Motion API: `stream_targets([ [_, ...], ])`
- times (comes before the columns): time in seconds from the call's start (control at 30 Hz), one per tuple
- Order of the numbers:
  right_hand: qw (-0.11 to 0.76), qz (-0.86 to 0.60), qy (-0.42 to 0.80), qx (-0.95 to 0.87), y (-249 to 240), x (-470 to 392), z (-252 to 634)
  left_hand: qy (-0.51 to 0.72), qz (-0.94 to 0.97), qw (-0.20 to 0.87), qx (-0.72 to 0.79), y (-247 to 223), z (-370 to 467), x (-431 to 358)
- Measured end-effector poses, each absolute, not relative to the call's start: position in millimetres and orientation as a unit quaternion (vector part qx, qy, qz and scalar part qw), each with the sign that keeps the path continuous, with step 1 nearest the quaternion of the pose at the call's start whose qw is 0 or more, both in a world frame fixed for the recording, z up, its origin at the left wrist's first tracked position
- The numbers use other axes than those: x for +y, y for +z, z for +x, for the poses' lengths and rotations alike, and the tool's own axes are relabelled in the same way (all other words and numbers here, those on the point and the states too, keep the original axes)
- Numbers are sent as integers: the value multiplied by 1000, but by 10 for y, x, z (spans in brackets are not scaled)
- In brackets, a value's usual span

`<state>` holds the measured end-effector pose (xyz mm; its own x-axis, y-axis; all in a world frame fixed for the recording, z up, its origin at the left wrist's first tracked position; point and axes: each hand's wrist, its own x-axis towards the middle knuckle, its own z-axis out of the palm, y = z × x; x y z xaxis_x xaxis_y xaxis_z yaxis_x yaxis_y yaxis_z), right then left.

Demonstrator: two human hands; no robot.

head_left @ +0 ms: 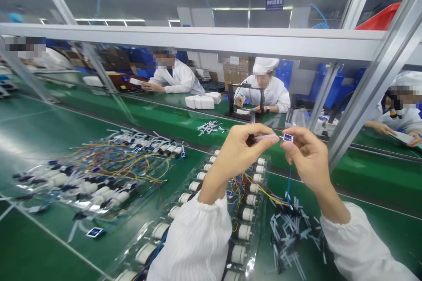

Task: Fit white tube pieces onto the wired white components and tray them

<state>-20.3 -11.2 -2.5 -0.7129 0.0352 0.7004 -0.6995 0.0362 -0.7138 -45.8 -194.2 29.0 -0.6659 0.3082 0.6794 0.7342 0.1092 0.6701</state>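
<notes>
My left hand (242, 147) is closed, pinching a thin whitish tube (263, 138) with a dark end toward the palm. My right hand (306, 153) pinches a small square blue board with a pale border (288, 138) between thumb and fingers. The tube's tip and the board meet or nearly meet; I cannot tell whether they are joined. A blue wire (289, 184) hangs beneath my right hand. Below my left forearm lies a clear plastic tray (255, 246) holding white-and-black cylinders (244, 232) in rows, with coloured wires (242, 189) between them.
To the right lies a heap of short clear-and-black tube pieces (290, 237), with a smaller heap (208, 127) farther back. Another wired tray of cylinders (108, 195) sits left, near a loose blue board (95, 232). A metal rail (211, 44) crosses ahead; co-workers sit beyond.
</notes>
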Motion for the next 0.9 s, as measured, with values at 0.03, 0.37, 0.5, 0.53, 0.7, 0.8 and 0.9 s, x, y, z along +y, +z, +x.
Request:
stream_targets([
  [0.03,297,248,649,-655,-25,-123,-212,-563,-362,193,-718,287,-454,-1937],
  [0.37,357,256,642,-629,-46,-185,-253,-604,-378,154,-685,250,-497,-1913],
  [0.5,374,270,623,-631,-58,-192,-266,-620,-365,142,-680,238,-501,-1886],
  [0.53,380,273,619,-631,-58,-193,-265,-623,-363,147,-676,240,-498,-1875],
  [0.7,398,276,614,-623,-64,-197,-245,-625,-359,179,-669,245,-483,-1828],
  [0.8,404,264,608,-630,-85,-193,-237,-618,-360,190,-673,235,-478,-1820],
  [0.9,412,260,600,-635,-128,-192,-240,-609,-355,200,-681,231,-469,-1816],
])
